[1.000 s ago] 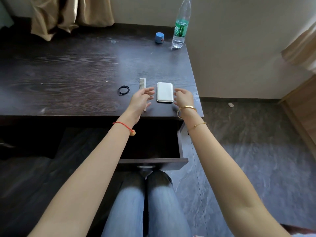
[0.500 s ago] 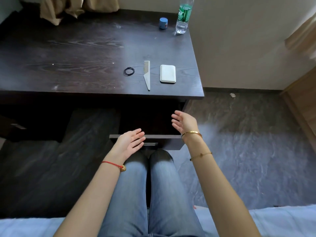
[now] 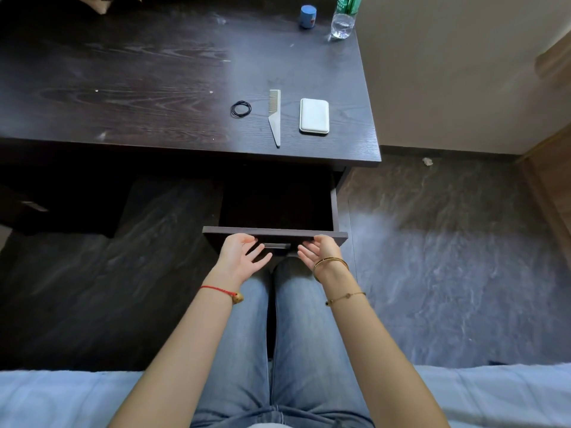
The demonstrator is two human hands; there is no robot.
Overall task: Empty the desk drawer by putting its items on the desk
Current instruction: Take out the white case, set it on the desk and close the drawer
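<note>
Head view: a dark wood-grain desk [image 3: 129, 88] is seen from above, its matte top dusty and its right front corner square-edged. Three items are laid in a row near the front edge, each apart from the next: a coil of thin black hair ties [image 3: 241, 109], a flat pale comb [image 3: 274, 117] with a tapered handle, and a white rounded-rectangular case [image 3: 314, 115]. At the far right corner a small blue round container [image 3: 308, 16] and a clear plastic bottle [image 3: 343, 18] are stood near each other. Below the desk edge the drawer [image 3: 275, 234] is pulled out; its interior is shadowed and nothing can be made out inside. The left hand [image 3: 239, 257] and right hand [image 3: 318, 250] are held palms up with fingers spread, gripping nothing, thumbs at the drawer's front panel. Open grey stone-patterned floor [image 3: 448, 257] is shown to the right.
</note>
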